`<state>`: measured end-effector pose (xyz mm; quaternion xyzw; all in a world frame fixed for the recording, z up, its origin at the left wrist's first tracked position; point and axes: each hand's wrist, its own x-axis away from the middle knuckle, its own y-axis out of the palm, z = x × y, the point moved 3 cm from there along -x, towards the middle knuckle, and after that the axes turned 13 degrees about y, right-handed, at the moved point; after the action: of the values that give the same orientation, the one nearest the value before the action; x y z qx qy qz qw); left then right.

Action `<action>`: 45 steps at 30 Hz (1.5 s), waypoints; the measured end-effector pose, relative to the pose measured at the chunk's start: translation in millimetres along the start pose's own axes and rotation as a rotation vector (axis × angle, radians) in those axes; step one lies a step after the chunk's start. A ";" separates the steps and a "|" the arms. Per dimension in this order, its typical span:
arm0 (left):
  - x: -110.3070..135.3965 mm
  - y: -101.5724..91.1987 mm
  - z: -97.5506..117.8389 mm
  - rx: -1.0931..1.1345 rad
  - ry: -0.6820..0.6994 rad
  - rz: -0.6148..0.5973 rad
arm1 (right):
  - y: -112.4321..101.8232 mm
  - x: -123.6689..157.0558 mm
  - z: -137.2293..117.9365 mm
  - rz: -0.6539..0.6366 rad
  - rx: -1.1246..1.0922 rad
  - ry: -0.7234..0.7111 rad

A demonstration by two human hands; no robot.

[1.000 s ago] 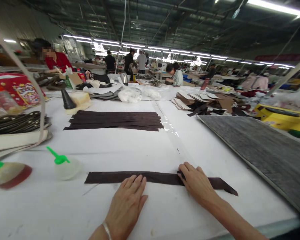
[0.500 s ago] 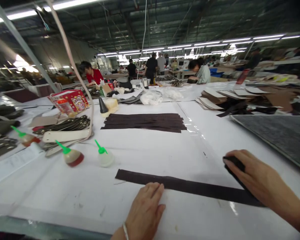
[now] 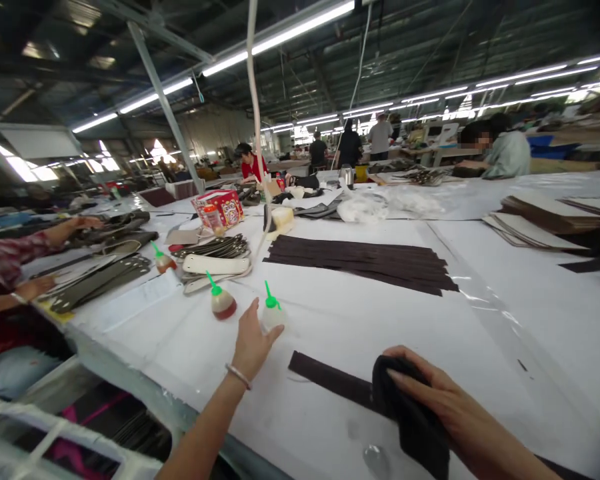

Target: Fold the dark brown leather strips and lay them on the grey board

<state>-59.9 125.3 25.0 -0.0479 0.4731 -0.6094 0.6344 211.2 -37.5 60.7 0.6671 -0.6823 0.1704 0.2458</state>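
Note:
My left hand point(image 3: 254, 343), with a bangle at the wrist, is at a clear squeeze bottle point(image 3: 274, 312) with a green nozzle. Thumb and fingers are spread around the bottle's near side; whether they touch it I cannot tell. Bunched in my right hand point(image 3: 437, 390) is a black cloth point(image 3: 413, 417), which lies over part of a long dark brown strip point(image 3: 330, 378). The strip's left end shows flat on the white table point(image 3: 325, 320). Just left of the clear bottle stands another squeeze bottle point(image 3: 223, 303) with reddish liquid.
A row of dark strips point(image 3: 355, 260) lies farther back. Strap pieces point(image 3: 215, 263) and a third green-tipped bottle point(image 3: 163, 259) are to the left. Stacked panels point(image 3: 545, 223) sit at the right. A co-worker's arms point(image 3: 25, 267) reach in from the left. A cord point(image 3: 255, 100) hangs down.
My left hand has gone from the strip to the clear bottle. My right hand, with the black cloth, has moved left along the strip. The view has turned left.

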 end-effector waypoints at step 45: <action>66.3 -43.8 127.0 -0.429 0.609 -0.293 | 24.2 3.5 28.1 0.093 -0.098 -0.051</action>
<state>-20.8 -5.5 86.5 -0.0632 0.7443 -0.5670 0.3471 184.1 -54.9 41.9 0.6259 -0.7262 0.1311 0.2523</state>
